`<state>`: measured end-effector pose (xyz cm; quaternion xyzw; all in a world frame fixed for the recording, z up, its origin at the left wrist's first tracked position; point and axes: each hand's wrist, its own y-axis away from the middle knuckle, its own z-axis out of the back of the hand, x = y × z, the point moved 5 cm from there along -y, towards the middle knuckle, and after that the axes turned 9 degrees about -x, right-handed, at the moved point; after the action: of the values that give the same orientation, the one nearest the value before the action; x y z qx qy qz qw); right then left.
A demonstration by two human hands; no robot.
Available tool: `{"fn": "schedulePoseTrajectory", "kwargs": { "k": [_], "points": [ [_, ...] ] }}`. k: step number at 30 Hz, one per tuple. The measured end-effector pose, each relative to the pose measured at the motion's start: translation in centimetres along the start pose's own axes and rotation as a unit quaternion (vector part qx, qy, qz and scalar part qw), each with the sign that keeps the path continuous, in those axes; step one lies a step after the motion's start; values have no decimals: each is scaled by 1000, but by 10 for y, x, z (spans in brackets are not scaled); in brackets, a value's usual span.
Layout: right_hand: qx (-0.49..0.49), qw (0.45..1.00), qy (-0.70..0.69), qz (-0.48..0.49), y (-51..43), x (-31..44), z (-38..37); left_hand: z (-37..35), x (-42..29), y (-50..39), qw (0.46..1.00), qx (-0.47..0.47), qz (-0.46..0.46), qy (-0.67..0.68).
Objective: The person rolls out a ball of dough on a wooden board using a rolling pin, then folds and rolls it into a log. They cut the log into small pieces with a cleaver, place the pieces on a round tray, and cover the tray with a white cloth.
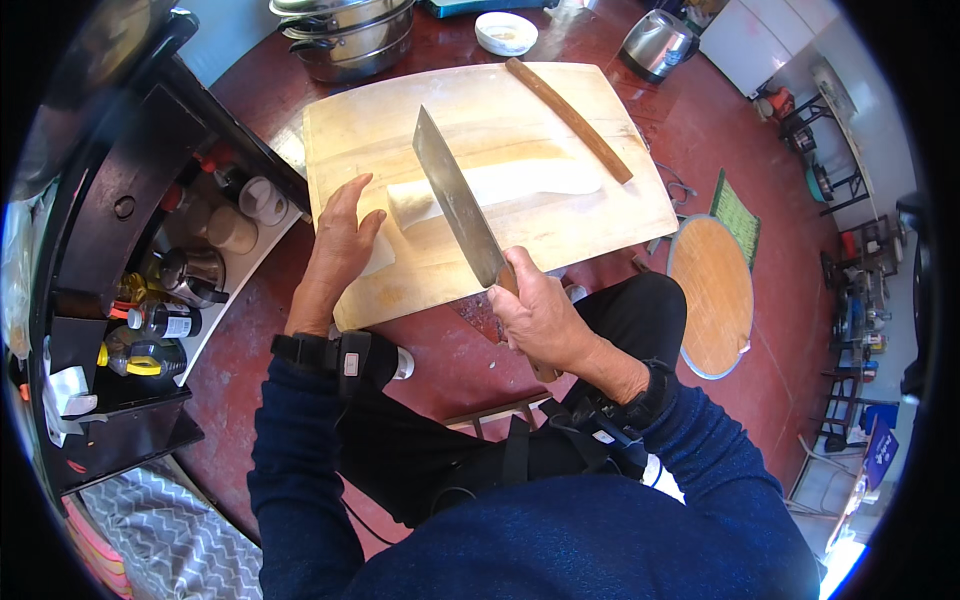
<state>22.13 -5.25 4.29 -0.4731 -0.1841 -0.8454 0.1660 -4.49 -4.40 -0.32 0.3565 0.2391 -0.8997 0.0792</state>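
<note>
In my right hand [536,311] is the wooden handle of a broad cleaver [457,199], its blade pointing away across the board. Beneath or behind the blade lies a long pale roll of dough [525,182]; whether blade and dough touch, I cannot tell. My left hand [343,232], fingers spread, is at the left part of the wooden board [480,90], left of the roll. By its thumb rests a flat whitish piece [381,255], probably dough, partly hidden by the hand. A wooden rolling pin [570,120] lies slanted at the board's upper right.
Beyond the board stand a steel steamer pot [352,41], a white bowl [506,34] and a steel kettle [656,45]. A shelf [259,259] with bottles and jars is at left. A round wooden board [711,296] is at lower right, beside a green mat [736,221].
</note>
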Motion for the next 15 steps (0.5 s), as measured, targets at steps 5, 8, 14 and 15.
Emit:
{"fn": "schedulePoseTrajectory", "kwargs": {
  "k": [5, 8, 14, 15],
  "points": [
    [11, 1000, -6, -3, -1, -1, -2, -7, 2, -7, 1000, -11, -11, 14],
    [20, 1000, 7, -20, -3, -1, -2, -15, -1, -11, 1000, -7, -20, 16],
    [36, 998, 20, -39, -5, 6, -4, -33, -12, -18, 999, 32, -32, -8],
    [40, 998, 21, -42, -5, 6, -4, -36, -13, -19, 999, 44, -30, -9]
  ]
}}
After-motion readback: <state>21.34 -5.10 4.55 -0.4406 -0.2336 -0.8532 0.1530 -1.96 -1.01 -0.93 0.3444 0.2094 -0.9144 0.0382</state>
